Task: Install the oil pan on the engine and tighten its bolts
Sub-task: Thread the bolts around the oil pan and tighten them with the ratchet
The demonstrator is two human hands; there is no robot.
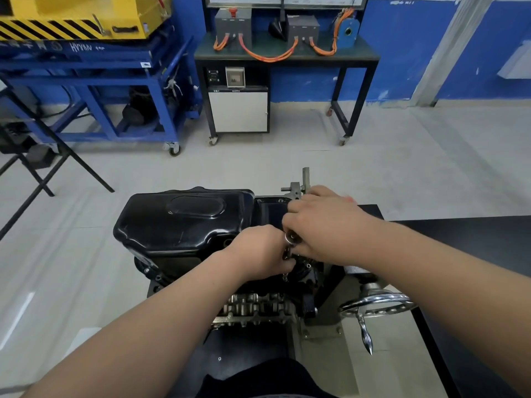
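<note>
A glossy black oil pan (184, 219) lies on top of the upturned engine (258, 308), which is mounted on a stand. My left hand (258, 254) is closed on the lower part of a small metal tool (290, 239) at the pan's near right edge. My right hand (321, 225) covers the tool's top from the right, fingers curled around it. Both hands touch over the pan's flange. The bolt under them is hidden. A few bolt heads (309, 265) show on the flange just below my hands.
A chrome handwheel with a crank handle (376, 305) sticks out at the stand's right side. A black table (474, 239) runs along the right. Across the floor stand a blue cart (94, 90) with a yellow machine and a bench (287, 56) with orange cables.
</note>
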